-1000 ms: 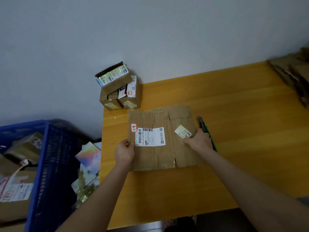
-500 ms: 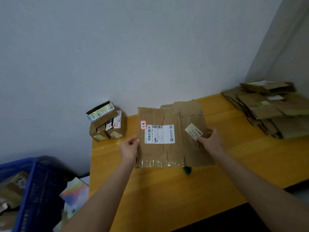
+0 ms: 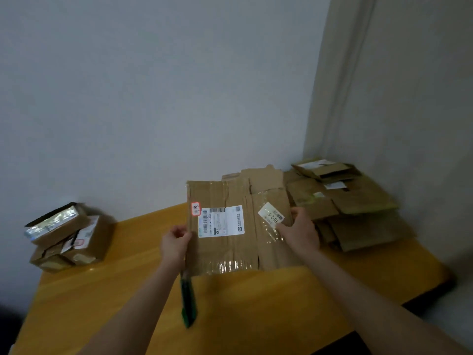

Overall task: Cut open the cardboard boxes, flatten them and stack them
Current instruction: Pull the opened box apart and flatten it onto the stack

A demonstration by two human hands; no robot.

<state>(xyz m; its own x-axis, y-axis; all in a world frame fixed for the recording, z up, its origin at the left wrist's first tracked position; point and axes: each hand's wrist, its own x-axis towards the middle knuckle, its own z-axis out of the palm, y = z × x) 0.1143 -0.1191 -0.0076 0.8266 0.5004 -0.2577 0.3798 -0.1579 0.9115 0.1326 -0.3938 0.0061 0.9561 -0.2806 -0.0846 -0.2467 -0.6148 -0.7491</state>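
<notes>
A flattened brown cardboard box (image 3: 230, 249) with a white shipping label and a small red-edged sticker is held up off the yellow table (image 3: 256, 303). My left hand (image 3: 175, 243) grips its left edge. My right hand (image 3: 299, 233) grips its right edge, beside a small white tag. A stack of flattened boxes (image 3: 358, 208) lies at the table's far right corner, just right of the held box. A green utility knife (image 3: 188, 301) lies on the table below the box, partly behind my left forearm.
A small pile of unopened taped boxes (image 3: 66, 237) sits at the table's far left by the grey wall. The table's front edge runs along the lower right, with dark floor beyond it.
Both hands lifted the flattened box off the table and carried it right, toward the stack. The view swung right, so the blue crate left the frame and the knife now lies uncovered.
</notes>
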